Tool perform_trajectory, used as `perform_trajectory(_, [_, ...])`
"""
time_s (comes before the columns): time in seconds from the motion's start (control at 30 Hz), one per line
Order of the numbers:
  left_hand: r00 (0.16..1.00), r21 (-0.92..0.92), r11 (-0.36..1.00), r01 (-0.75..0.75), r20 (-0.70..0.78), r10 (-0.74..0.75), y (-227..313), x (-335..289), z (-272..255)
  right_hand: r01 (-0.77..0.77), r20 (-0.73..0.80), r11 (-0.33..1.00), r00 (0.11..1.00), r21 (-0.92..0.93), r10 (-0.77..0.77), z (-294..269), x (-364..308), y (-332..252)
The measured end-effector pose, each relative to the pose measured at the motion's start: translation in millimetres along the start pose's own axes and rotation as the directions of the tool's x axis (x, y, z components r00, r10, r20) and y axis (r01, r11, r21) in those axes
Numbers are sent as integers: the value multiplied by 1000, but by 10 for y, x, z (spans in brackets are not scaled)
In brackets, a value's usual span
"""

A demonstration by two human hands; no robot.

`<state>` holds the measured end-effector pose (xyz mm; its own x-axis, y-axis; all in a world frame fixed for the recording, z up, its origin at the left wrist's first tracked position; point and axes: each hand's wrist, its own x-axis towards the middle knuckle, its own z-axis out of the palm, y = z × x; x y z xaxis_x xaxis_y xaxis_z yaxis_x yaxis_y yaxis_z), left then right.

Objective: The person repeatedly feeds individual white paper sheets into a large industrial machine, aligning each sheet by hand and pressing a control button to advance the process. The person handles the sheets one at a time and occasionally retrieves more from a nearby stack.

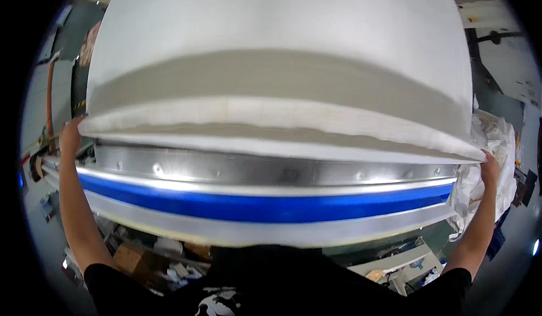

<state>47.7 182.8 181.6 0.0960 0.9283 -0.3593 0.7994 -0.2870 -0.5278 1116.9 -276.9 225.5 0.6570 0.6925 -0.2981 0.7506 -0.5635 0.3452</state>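
A wide white cloth (282, 22) spreads across the view away from me, its near edge folded into a long raised strip that throws a shadow on the cloth behind it. My left hand (71, 135) grips the left end of this folded edge, fingers closed. At the far right, my right hand (489, 168) pinches the other end, lower and nearer to me. Both arms are stretched wide. Under the edge runs a shiny metal strip (259, 169) with several rivets or screws. Parts of the fingers are hidden by the cloth.
A blue band (265, 206) and a pale front rail (254, 231) lie between the metal strip and my body. Crumpled white material (494, 132) hangs beside my right hand. Below the rail are a brown cardboard box (132, 259) and a pale frame (406, 265). An orange pole (50, 98) stands at left.
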Motion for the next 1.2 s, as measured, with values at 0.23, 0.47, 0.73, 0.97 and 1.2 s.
perform_trajectory(0.23, [962, 27, 990, -136, 243, 125, -261, -788, 385, 73, 197, 991, 979, -112, -50, 195, -745, 366])
perform_trajectory(0.47, [735, 207, 872, -444, 641, 222, 201, -1484, 1174, 318, 463, 877, 877, -361, -127, 885, -1327, 200])
perform_trajectory(0.73, [619, 240, 855, -460, 777, 115, 529, -1432, 1557, 436, 556, 810, 814, -392, -168, 1342, -1535, 216])
perform_trajectory(0.97, [810, 384, 923, 15, 536, -237, 337, -1462, 1577, 454, 507, 790, 835, -411, -215, 1766, -1483, 479])
perform_trajectory(1.2, [899, -30, 925, 380, 248, -361, 455, -1160, 1164, 658, 721, 607, 666, -447, -191, 1639, -1561, -16])
